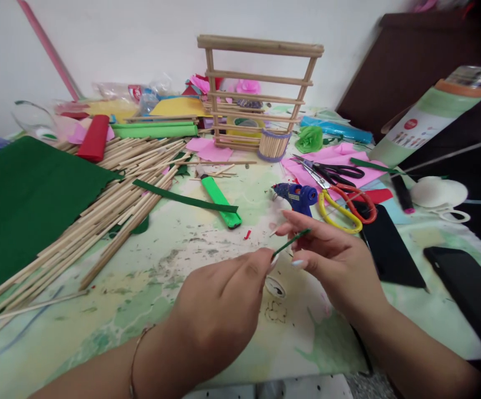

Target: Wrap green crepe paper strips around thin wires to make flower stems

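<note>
My left hand [224, 302] and my right hand [334, 257] meet over the middle of the table, both pinched on one thin green stick [291, 241]. The left fingertips grip its lower end and the right fingers close around its upper part. A blue glue gun [296, 195] lies just beyond my right hand. Yellow and red scissors [344, 206] rest to the right of the gun.
A pile of wooden sticks [111, 194] and a green felt sheet [20, 205] fill the left. A green utility knife [221, 200], a wooden stick frame [257, 91], pink paper [332, 160] with black scissors, and two dark phones [390, 244] lie around.
</note>
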Motion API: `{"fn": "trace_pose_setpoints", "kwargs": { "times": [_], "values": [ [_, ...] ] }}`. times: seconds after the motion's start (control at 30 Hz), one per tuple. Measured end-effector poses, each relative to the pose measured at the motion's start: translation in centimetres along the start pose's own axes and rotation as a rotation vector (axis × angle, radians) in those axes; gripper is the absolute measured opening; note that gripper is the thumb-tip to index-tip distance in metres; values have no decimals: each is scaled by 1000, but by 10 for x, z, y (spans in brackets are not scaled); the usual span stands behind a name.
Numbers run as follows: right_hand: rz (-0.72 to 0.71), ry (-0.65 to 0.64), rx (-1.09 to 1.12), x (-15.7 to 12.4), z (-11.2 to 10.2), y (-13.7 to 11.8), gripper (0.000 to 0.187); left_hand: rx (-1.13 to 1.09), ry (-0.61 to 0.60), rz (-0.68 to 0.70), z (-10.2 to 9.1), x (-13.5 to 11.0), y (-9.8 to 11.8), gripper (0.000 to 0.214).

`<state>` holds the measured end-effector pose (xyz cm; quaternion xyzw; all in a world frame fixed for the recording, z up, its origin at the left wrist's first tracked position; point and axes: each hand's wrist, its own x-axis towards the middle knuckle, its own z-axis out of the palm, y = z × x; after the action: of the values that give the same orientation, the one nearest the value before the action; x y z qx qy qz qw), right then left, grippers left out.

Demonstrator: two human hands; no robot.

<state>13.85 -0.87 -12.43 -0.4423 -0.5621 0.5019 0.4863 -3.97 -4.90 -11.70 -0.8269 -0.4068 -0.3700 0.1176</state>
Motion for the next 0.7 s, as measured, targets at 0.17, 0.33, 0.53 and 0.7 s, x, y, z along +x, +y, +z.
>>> {"fn": "trace_pose_setpoints", "kwargs": {
  "times": [0.17, 0.33, 0.53, 0.7],
  "values": [
    [-116, 29, 72, 2, -7, 6, 8, 35, 37, 1, 0, -2, 2, 20],
    [-136, 31, 66, 0, -12, 9, 10, 69, 66, 5, 2, -4, 0, 17],
    [-152, 144, 312, 8, -11, 3, 30, 78, 75, -4, 4, -5, -1, 19],
    [-242, 240, 299, 11, -15, -1, 32, 11, 20, -87, 3, -2, 1, 19]
  ]
}}
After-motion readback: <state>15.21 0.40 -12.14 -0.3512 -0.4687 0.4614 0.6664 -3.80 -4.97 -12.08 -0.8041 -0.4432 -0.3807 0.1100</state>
